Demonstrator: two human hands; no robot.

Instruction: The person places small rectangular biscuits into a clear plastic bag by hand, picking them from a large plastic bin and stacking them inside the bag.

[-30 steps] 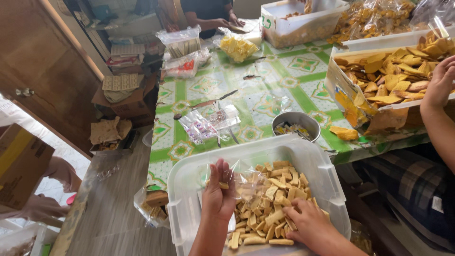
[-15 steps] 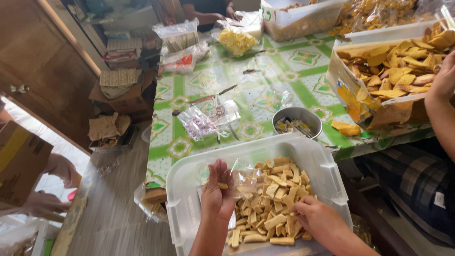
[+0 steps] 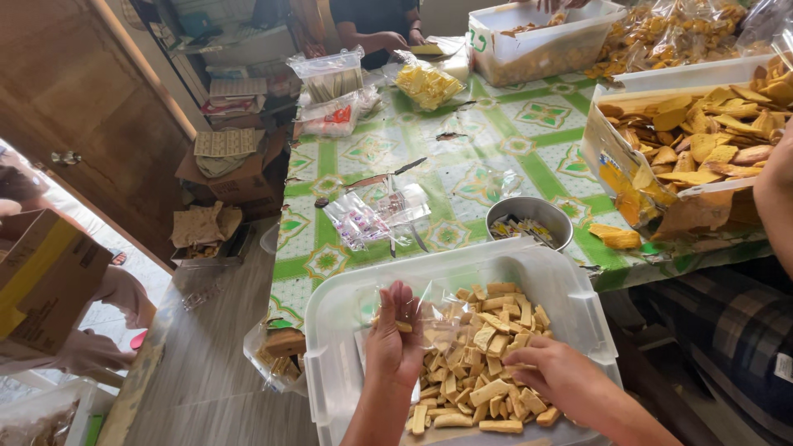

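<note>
A large translucent plastic tub (image 3: pixel 330 330) sits close in front of me, filled on its right side with several tan stick-shaped snack pieces (image 3: pixel 483 367). My left hand (image 3: pixel 394 337) is raised over the tub's left part, fingers closed on a clear plastic bag (image 3: pixel 434 318) with a snack piece inside at its fingertips. Lower right, my right hand (image 3: pixel 555 376) rests palm down on the pile of pieces, fingers curled into them.
A green patterned tablecloth (image 3: pixel 496 157) covers the table beyond. On it stand a metal bowl (image 3: pixel 529 219), clear packets (image 3: pixel 372 216), a cardboard box of chips (image 3: pixel 702 140) and another tub (image 3: pixel 537 41). Another person's arm (image 3: pixel 776 198) reaches in at right. A cardboard box (image 3: pixel 41 281) is at left.
My left hand has lifted slightly with the bag; my right hand has shifted a little further right and up on the pile. The view has tilted down a bit.
</note>
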